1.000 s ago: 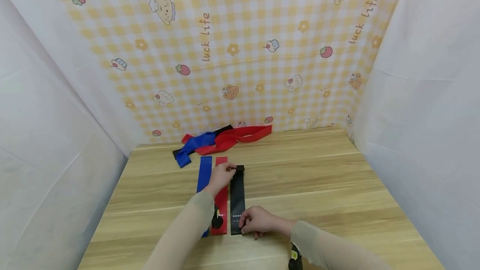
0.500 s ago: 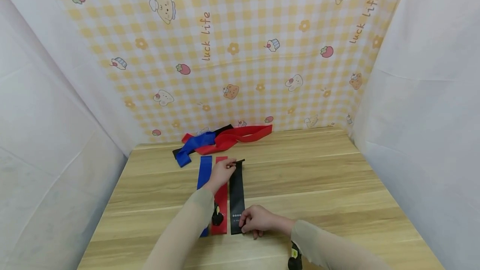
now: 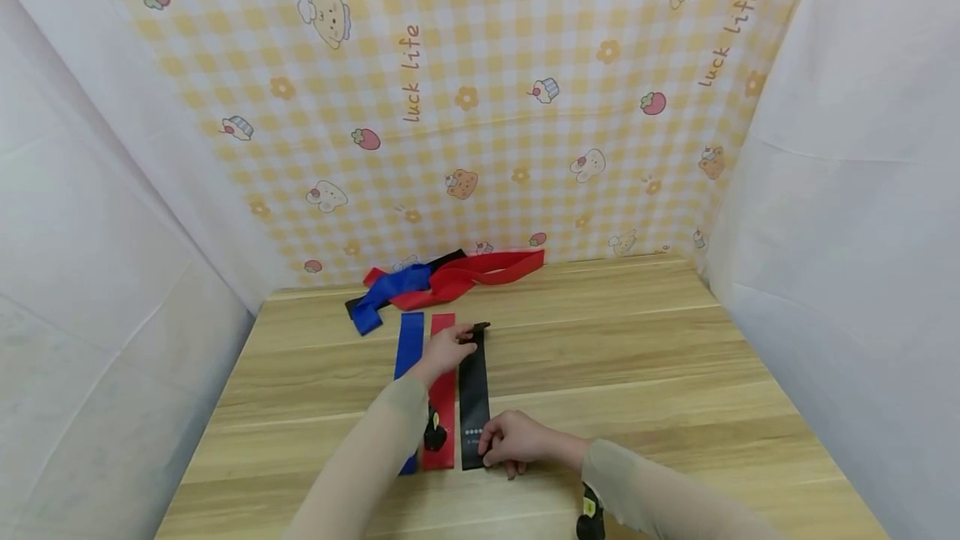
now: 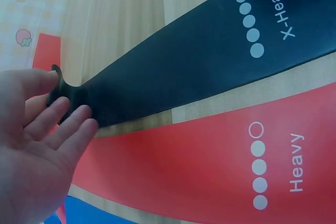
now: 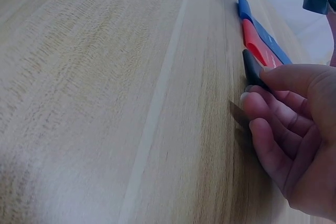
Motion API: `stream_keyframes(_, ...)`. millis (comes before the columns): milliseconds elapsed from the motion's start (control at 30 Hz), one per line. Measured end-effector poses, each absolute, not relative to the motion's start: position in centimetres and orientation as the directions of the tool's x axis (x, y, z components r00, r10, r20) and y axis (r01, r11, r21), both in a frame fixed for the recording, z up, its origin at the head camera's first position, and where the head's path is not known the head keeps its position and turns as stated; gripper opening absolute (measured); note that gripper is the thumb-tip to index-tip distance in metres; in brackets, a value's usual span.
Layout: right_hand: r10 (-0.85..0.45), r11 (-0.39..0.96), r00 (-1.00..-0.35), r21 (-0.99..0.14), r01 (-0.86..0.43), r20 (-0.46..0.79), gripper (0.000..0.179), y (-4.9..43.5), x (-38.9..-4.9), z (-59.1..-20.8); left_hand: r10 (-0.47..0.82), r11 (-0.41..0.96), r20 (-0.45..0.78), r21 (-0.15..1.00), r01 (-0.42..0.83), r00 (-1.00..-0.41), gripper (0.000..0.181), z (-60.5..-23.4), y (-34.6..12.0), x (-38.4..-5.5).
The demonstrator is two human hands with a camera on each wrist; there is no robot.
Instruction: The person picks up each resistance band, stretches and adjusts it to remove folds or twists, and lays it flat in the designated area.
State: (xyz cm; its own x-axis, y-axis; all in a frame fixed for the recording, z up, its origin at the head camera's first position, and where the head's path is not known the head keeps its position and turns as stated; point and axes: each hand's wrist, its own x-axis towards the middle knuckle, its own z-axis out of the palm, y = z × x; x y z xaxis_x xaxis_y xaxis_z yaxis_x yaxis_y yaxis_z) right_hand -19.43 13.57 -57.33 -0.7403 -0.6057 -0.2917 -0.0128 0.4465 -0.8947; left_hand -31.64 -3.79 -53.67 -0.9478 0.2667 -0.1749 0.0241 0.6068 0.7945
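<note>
A black resistance band (image 3: 473, 390) marked X-Heavy lies lengthwise in front of me. My left hand (image 3: 448, 347) pinches its far end, which curls up off the wood in the left wrist view, while the other fingers spread over the band (image 4: 173, 61). At the near end my right hand (image 3: 517, 440) pinches the corner between thumb and index finger; its remaining fingers curl loosely beside the table. Directly left is a flat red resistance band (image 3: 444, 398) marked Heavy, partly under my left forearm. Beyond that lies a blue resistance band (image 3: 409, 344), its middle hidden by the sleeve.
Against the back cloth (image 3: 525, 148), a loose tangle holds another red band (image 3: 487, 275), a blue band (image 3: 397, 283) and a black piece (image 3: 447, 257). White curtains (image 3: 840, 190) close off both sides of the wooden table (image 3: 637, 357).
The black band's far end first showed a folded flap, then tilted up and away, and now sits slightly lower. My left fingers have spread a little. My right hand stays put.
</note>
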Motion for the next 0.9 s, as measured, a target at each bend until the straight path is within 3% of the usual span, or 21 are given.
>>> stream_keyframes(533,-0.599,0.458,-0.749,-0.888,-0.031,-0.283,0.005,13.47,-19.25,-57.39,0.273,0.560,-0.250,0.826,-0.058,-0.929,0.060,-53.86,-3.79,-31.45)
stream_keyframes(900,-0.604,0.457,-0.754,-0.887,-0.062,-0.259,0.011,13.44,-19.26,-57.79,0.276,0.495,-0.268,0.863,-0.103,-0.923,0.083,-54.05,-3.91,-31.64)
